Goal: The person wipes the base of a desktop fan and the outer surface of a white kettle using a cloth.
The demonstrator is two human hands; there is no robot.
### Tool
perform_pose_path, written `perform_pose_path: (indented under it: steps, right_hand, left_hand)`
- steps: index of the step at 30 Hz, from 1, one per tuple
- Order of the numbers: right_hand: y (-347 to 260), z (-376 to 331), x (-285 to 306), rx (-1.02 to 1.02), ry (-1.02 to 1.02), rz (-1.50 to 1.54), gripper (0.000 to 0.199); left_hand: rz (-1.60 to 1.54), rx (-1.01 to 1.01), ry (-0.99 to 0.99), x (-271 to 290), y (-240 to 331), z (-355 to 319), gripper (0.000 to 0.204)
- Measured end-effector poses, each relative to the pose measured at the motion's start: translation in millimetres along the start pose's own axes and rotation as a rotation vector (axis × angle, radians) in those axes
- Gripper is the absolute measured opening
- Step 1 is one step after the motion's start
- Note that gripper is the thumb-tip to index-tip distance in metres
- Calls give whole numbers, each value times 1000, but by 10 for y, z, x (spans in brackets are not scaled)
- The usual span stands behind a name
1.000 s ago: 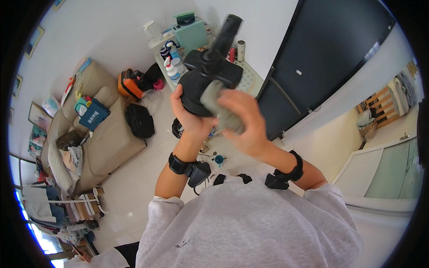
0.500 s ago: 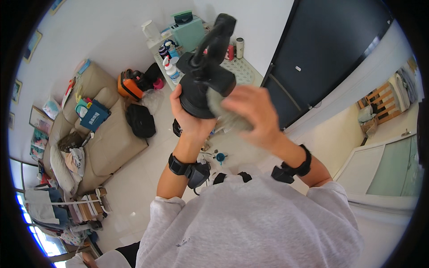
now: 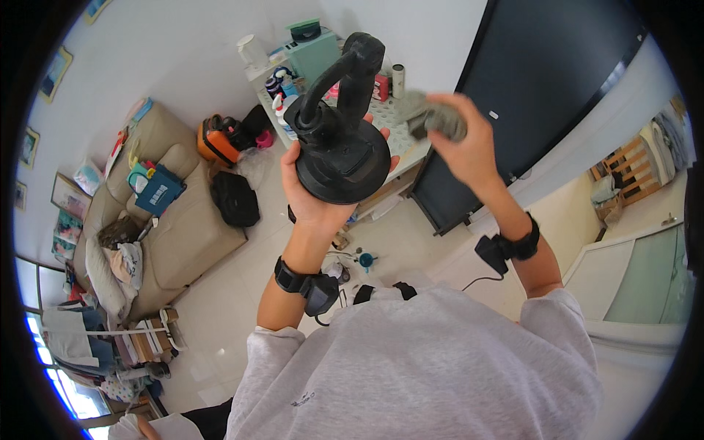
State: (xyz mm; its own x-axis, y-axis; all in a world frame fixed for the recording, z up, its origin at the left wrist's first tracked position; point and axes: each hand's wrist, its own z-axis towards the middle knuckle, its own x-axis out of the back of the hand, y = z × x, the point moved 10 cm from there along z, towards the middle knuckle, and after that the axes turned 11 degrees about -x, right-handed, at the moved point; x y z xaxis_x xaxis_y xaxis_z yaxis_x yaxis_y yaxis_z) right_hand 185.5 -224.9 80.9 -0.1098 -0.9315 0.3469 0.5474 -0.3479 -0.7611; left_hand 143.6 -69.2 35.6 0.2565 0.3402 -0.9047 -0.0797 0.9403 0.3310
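Note:
A black plastic device (image 3: pixel 343 165) with a round, disc-like base and a thick looped arm rising from it is in front of me; its exact kind is not clear. My left hand (image 3: pixel 312 199) grips the base from below and behind, with thumb on the left side and fingertips showing past the right edge. To the right, my right hand (image 3: pixel 469 143) is closed around a crumpled grey-green cloth (image 3: pixel 438 121). The cloth is apart from the device, slightly blurred at its left end.
Behind the device stands a white perforated table (image 3: pixel 396 136) with a pump bottle (image 3: pixel 281 110), a green box (image 3: pixel 314 55) and a tumbler (image 3: pixel 397 81). A beige sofa (image 3: pixel 194 242) and black bag (image 3: pixel 235 199) lie left. A dark door (image 3: pixel 535 88) is at right.
My right hand has moved the cloth off the device's base, up and to the right. The device has turned in my left hand, so its round base shows more fully.

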Motion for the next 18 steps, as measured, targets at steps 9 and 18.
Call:
perform_pose_path:
  steps: [9,18]
  right_hand:
    - [-457,43,-605,30,-502,83,44]
    - [-647,-547,-471,214,-141,-144,48]
  left_hand:
    - [-31,80,170,242,-54,-87,54]
    - [45,10,116,157,-95,-41,53]
